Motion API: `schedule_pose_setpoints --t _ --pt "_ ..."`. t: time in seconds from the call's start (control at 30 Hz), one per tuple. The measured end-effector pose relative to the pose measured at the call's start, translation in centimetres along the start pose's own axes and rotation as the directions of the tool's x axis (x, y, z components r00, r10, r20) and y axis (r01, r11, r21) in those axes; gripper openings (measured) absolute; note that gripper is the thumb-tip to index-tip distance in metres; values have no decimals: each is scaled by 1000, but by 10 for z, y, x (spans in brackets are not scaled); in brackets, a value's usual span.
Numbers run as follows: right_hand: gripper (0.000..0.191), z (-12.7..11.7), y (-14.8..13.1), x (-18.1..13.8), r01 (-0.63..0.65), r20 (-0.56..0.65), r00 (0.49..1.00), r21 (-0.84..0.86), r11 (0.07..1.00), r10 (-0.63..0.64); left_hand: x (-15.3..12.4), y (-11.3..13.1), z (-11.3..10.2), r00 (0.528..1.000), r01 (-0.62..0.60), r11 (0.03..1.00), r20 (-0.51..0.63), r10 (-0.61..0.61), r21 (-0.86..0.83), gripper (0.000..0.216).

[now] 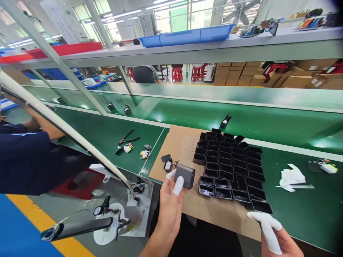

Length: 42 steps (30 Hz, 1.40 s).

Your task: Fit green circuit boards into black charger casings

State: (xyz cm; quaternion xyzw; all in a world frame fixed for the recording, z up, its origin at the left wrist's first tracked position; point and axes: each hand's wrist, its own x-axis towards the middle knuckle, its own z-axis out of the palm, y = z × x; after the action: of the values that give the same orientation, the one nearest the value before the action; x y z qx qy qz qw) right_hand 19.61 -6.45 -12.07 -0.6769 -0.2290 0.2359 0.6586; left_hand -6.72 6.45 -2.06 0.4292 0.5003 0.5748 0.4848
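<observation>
My left hand [174, 194], with white covers on its fingertips, is closed around a small black plastic case [184, 176] and holds it above the cardboard sheet. My right hand [273, 232] also wears white finger covers. It is at the sheet's front right, fingers apart and nothing visible between them, close to the nearest open black case [262, 206]. Rows of similar open-topped black cases [226, 167] stand packed together on the cardboard [227, 210]. Left of them, a black case with white material inside [168, 165] has a dark flat piece beside it.
Pliers [128, 137] and small electronic parts [128, 147] lie on the green bench to the left. White paper scraps [292, 178] and a wired part [328, 167] are on the right. A pressure tank with a gauge [98, 210] stands lower left, near another person [34, 157].
</observation>
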Motion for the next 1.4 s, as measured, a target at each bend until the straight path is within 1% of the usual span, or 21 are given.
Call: schedule_pose_setpoints --t 0.03,0.07,0.13,0.17,0.23,0.3,0.37,0.43,0.47,0.5,0.57,0.6,0.63,0.67,0.7,0.77,0.9,1.0,1.2,1.33,1.4 --pt "59 2 -8 2 1 -12 1000 1 1000 -1 -10 15 -3 985 165 947 7 -170 -277 35" --pt "55 3 -16 3 1 -17 1000 -4 1000 -1 -19 30 -6 941 325 817 79 -328 -476 29" --pt "48 5 -31 7 -2 -20 1000 -26 1000 2 -30 55 -13 861 452 566 171 -479 -689 27" --pt "46 6 -36 9 -4 -25 1000 -39 999 3 -33 65 -15 830 469 473 189 -524 -746 33" --pt "47 7 -42 10 -12 -56 998 -51 999 9 -34 79 -16 789 443 355 170 -590 -823 45" --pt "51 9 -44 11 -29 -86 996 -43 999 25 -34 86 -15 754 401 285 137 -643 -871 50" --pt "52 10 -45 10 -46 -97 994 -39 998 42 -33 86 -14 734 380 254 123 -668 -889 53" --pt "49 12 -45 8 -40 -76 996 -55 998 35 -33 79 -13 745 397 282 126 -655 -874 52" --pt "46 13 -46 7 -25 -60 998 -67 997 21 -33 73 -12 770 409 341 119 -627 -847 49" --pt "44 13 -46 6 -7 -44 999 -77 997 4 -31 66 -11 810 408 439 95 -579 -801 44" --pt "41 13 -45 5 17 -19 1000 -82 997 -18 -22 48 -9 919 309 729 -7 -395 -611 33" --pt "41 13 -44 5 20 -8 1000 -80 997 -21 -15 37 -8 969 186 881 -70 -239 -435 31" --pt "41 13 -42 5 22 -2 1000 -73 997 -22 -6 25 -8 993 36 975 -105 -61 -220 32" --pt "42 13 -40 5 23 4 1000 -65 998 -23 3 13 -8 985 -132 991 -111 133 16 31" --pt "42 13 -38 6 25 12 1000 -57 998 -24 12 1 -8 955 -269 935 -58 290 233 29" --pt "44 12 -32 7 30 24 999 -44 999 -29 30 -23 -10 914 -389 831 52 403 398 24" --pt "42 12 -22 6 17 61 998 -46 999 -14 52 -64 -14 887 -461 743 238 395 486 16" --pt "39 12 -17 2 -3 102 995 -56 998 9 57 -76 -19 874 -486 695 314 372 530 24" --pt "39 13 -14 1 -33 132 990 -72 997 42 54 -73 -30 887 -462 686 292 359 561 24" --pt "38 15 -14 4 -26 139 990 -82 996 37 53 -80 -29 913 -400 762 297 280 509 20" --pt "38 15 -15 5 -13 137 990 -70 997 22 53 -80 -25 934 -344 813 263 242 470 18"
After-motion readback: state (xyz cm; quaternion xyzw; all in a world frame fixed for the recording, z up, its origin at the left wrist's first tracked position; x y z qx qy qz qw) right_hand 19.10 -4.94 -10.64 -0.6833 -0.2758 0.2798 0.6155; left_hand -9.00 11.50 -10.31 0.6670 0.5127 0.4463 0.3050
